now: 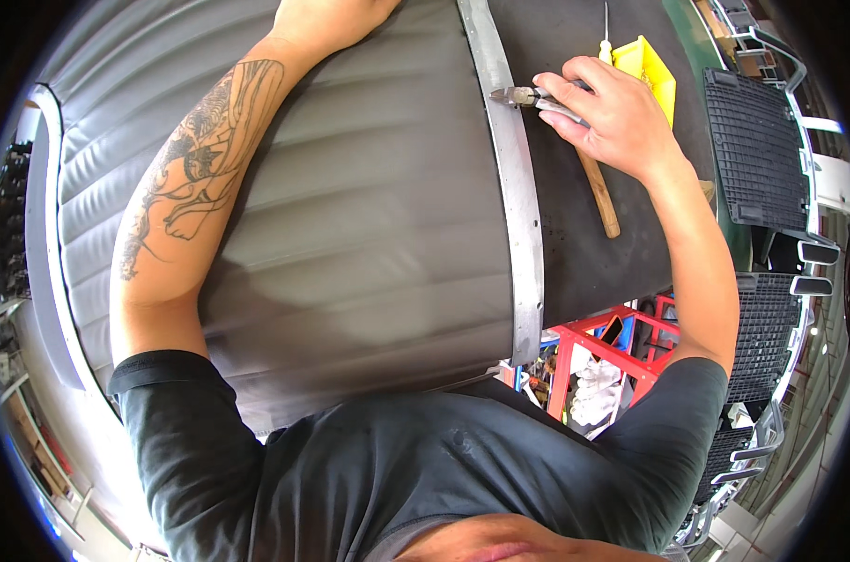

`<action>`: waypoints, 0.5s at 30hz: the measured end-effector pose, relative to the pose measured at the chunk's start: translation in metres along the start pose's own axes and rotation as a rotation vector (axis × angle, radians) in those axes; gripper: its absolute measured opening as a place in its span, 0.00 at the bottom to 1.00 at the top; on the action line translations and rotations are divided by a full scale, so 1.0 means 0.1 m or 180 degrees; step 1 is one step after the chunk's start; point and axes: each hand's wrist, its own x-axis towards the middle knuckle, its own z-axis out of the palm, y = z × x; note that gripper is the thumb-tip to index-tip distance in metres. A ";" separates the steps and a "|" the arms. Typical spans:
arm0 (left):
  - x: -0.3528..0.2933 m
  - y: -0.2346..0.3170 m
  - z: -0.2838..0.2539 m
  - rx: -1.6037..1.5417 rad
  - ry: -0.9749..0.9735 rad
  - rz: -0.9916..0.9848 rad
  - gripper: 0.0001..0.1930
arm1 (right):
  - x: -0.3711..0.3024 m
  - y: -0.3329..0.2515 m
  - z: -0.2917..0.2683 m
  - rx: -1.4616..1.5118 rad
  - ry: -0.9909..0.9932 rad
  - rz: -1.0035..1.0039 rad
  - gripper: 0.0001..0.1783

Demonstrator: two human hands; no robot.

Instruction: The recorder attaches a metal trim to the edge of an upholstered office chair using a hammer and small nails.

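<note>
A large dark grey padded panel [369,187] with ribbed seams spreads in front of me. Along its right side runs a flat metal strip [517,206] with small holes. My right hand [621,117] is closed round a pair of cutting pliers [517,96], whose jaws lie over the metal strip. At the top edge of the view, my left hand [336,17] rests against the panel; its fingers are cut off by the frame edge and cannot be made out. Beneath my right hand, a wooden tool handle [601,199] sticks out, its head hidden.
Beyond my right hand stand a yellow bin [657,80] and a screwdriver with a pale yellow handle [606,49] on the dark work surface [584,272]. Below is a red metal frame [563,375] with white gloves [595,393]. Black slatted panels [757,150] stand at right.
</note>
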 end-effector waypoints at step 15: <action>0.00 0.00 -0.02 -0.0058 -0.0051 -0.0032 0.13 | -0.35 -0.21 0.58 0.0669 0.1003 0.0606 0.21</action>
